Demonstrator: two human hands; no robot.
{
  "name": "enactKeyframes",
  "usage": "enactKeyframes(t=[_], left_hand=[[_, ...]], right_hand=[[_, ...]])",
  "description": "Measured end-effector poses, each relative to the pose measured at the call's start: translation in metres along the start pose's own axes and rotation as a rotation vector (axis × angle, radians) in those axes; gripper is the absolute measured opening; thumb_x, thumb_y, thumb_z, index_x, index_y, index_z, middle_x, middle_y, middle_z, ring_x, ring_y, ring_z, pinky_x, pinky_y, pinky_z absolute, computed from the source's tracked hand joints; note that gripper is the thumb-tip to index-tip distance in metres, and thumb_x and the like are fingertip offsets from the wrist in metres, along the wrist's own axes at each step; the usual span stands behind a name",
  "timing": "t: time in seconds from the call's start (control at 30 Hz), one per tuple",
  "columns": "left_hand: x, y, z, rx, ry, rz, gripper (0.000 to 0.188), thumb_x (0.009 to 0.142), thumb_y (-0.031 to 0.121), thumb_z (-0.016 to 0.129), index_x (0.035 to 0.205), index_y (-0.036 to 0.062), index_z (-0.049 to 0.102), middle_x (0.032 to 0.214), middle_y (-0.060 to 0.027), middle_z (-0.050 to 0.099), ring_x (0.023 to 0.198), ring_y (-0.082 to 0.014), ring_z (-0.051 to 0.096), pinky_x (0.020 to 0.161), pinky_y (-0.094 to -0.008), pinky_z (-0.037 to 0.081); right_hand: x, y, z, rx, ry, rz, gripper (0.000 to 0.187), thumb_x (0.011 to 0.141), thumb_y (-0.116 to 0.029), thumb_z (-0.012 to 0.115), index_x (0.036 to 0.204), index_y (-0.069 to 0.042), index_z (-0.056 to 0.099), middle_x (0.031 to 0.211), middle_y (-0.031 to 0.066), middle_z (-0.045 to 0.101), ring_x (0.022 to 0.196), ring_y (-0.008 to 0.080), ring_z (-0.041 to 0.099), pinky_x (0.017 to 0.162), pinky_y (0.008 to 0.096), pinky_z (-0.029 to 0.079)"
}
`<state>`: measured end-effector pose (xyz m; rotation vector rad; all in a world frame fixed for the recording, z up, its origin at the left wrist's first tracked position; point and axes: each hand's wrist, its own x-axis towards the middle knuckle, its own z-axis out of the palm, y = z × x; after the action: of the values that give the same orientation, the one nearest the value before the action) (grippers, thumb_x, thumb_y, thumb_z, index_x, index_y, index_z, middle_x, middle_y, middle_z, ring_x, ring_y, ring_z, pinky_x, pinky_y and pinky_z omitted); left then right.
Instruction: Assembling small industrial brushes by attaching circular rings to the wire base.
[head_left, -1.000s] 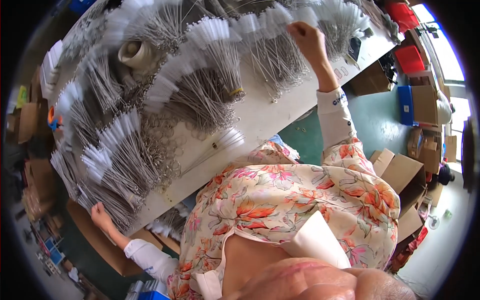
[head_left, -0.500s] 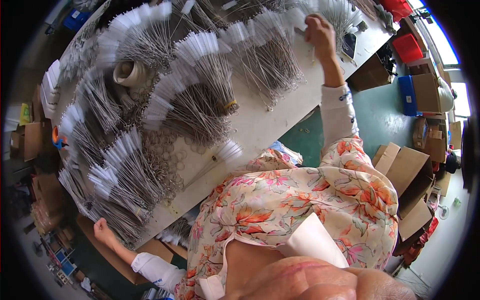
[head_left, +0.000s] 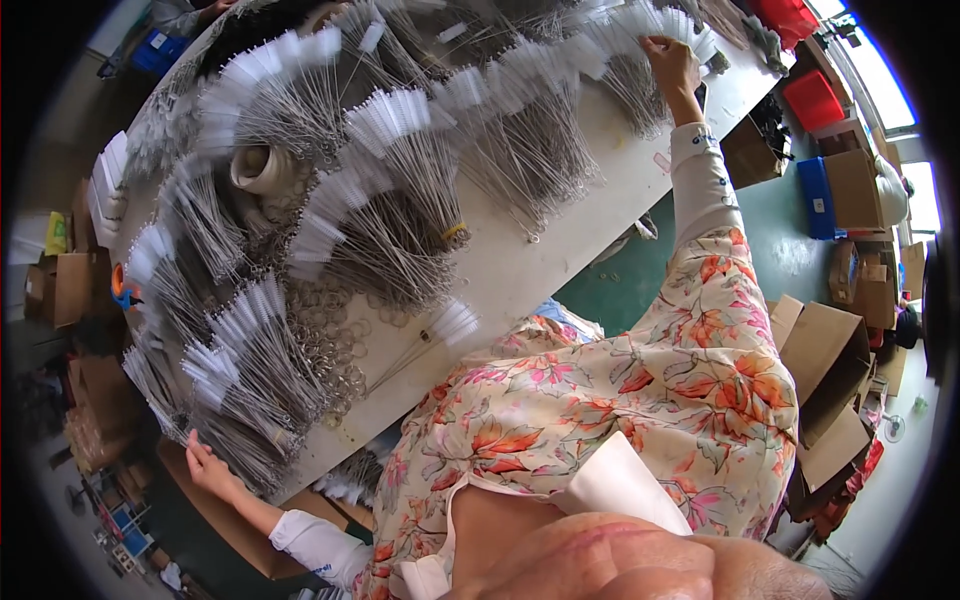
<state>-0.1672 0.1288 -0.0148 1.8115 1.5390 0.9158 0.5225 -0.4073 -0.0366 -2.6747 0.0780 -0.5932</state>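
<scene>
Bundles of thin wire brushes with white bristles and looped ends cover the table [head_left: 590,225]. My right hand [head_left: 675,68] reaches to the far right, its fingers drawn together beside the bristle heads of a brush bundle [head_left: 632,90]. Whatever those fingers hold, if anything, is too small to make out. At the table's near left edge, my left hand [head_left: 208,468] has its fingers stretched out, with nothing seen in it. Closest to it is another brush bundle [head_left: 240,450]. A few separate brushes [head_left: 440,328] lie by the front edge, close to my body.
A cream-coloured roll [head_left: 258,170] stands among the bundles, near a heap of wire loops [head_left: 335,330]. Orange-handled scissors [head_left: 122,287] rest at the left edge. Open cardboard boxes [head_left: 825,345] and a blue bin [head_left: 816,198] stand on the right. Part of another person [head_left: 185,15] shows at top left.
My right hand has moved farther right, away from the middle bundles to the far-right one. The fingers of my left hand, curled before, are now stretched out.
</scene>
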Motion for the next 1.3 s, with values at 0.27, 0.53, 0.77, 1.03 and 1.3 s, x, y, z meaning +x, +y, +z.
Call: enactKeyframes(t=[0.27, 0.53, 0.77, 1.03, 1.3], left_hand=[[-0.034, 0.032, 0.007, -0.284, -0.123, -0.063, 0.028, 0.091, 0.024, 0.050, 0.107, 0.0021, 0.060, 0.070, 0.0052, 0.043, 0.050, -0.0003, 0.032, 0.039, -0.0171, 0.022], [-0.051, 0.056, 0.029, -0.559, -0.233, 0.012, 0.028, 0.091, 0.020, 0.051, 0.102, -0.0048, 0.059, 0.075, 0.0014, 0.049, 0.058, -0.0026, 0.037, 0.051, -0.0156, 0.029], [-0.061, 0.054, 0.023, -0.499, -0.297, 0.009, 0.028, 0.091, 0.020, 0.050, 0.102, -0.0044, 0.060, 0.073, 0.0027, 0.049, 0.050, 0.0008, 0.031, 0.041, -0.0147, 0.022], [-0.067, 0.060, 0.030, -0.493, -0.275, -0.048, 0.029, 0.091, 0.023, 0.052, 0.102, -0.0031, 0.060, 0.071, 0.0030, 0.050, 0.046, 0.0008, 0.030, 0.038, -0.0146, 0.019], [-0.073, 0.067, 0.039, -0.553, -0.340, -0.040, 0.027, 0.091, 0.020, 0.050, 0.102, -0.0031, 0.059, 0.070, 0.0030, 0.050, 0.048, -0.0001, 0.031, 0.038, -0.0145, 0.019]], right_hand=[[0.023, -0.004, -0.017, -0.009, -0.002, -0.149, 0.028, 0.074, -0.045, 0.061, 0.089, -0.023, 0.070, 0.085, 0.0059, 0.067, 0.083, 0.0276, 0.063, 0.073, 0.0373, 0.049], [0.030, 0.016, -0.015, 0.345, -0.090, -0.105, 0.031, 0.071, -0.036, 0.071, 0.091, -0.012, 0.070, 0.080, 0.0003, 0.067, 0.070, 0.0099, 0.058, 0.067, 0.0259, 0.045], [0.020, 0.011, -0.005, 0.168, -0.314, -0.398, 0.028, 0.074, -0.030, 0.069, 0.092, -0.009, 0.069, 0.075, 0.0035, 0.065, 0.069, 0.0108, 0.058, 0.067, 0.0255, 0.045], [0.009, -0.013, -0.033, 0.387, 0.018, -0.067, 0.016, 0.076, -0.023, 0.069, 0.087, -0.012, 0.071, 0.077, -0.0010, 0.067, 0.070, 0.0086, 0.059, 0.065, 0.0250, 0.046], [0.024, 0.012, 0.007, 0.002, -0.287, -0.301, 0.038, 0.070, -0.046, 0.068, 0.089, -0.013, 0.070, 0.079, 0.0089, 0.066, 0.077, 0.0220, 0.063, 0.073, 0.0335, 0.048]])
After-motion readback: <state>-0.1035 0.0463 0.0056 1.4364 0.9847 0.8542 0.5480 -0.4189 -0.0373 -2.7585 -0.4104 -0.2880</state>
